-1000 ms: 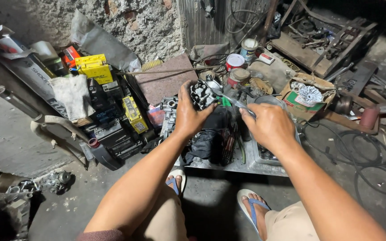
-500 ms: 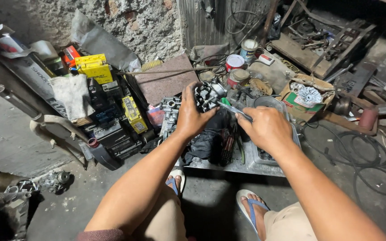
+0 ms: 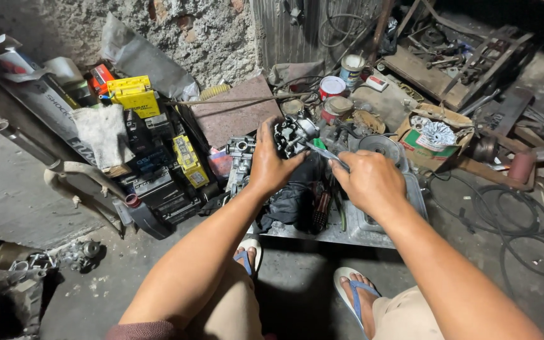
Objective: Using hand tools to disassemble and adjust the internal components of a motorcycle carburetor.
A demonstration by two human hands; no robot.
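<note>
On the workshop floor, a shallow metal tray (image 3: 373, 234) with dark parts sits before the squatting person. Above it, the left hand (image 3: 271, 165) is closed around a small carburettor-like metal part (image 3: 293, 133), held up off the tray. The right hand (image 3: 368, 181) grips a slim tool (image 3: 326, 153), tip at the part's side. Work looks mid-way: part still assembled, other pieces lying loose.

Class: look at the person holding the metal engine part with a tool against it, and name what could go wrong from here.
1. The tool in the right hand points toward the left hand; a slip could jab the fingers.
2. The engine part is held in the air, so loosened bits could drop among the clutter on the tray.
</note>
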